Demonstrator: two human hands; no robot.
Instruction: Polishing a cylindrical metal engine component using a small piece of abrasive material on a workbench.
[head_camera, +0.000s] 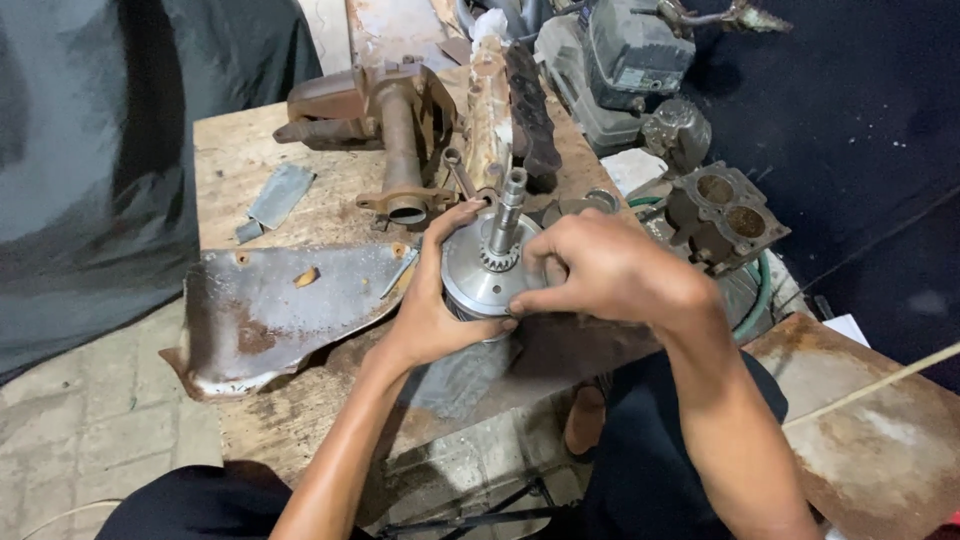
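left hand (440, 300): wrapped round the round silver metal drum with upright geared shaft (487, 268)
right hand (600, 265): fingers pinching the drum's rim
bench: worn wooden tabletop (240, 150)

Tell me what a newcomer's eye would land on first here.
Most striking is the round metal drum with a geared shaft at centre, gripped by the left hand and right hand. Left of it lies a rusty bent metal sheet on the wooden table; behind stands a rusted cast housing.

Wooden bench (240, 150) (rusty plate (270, 310) atop)
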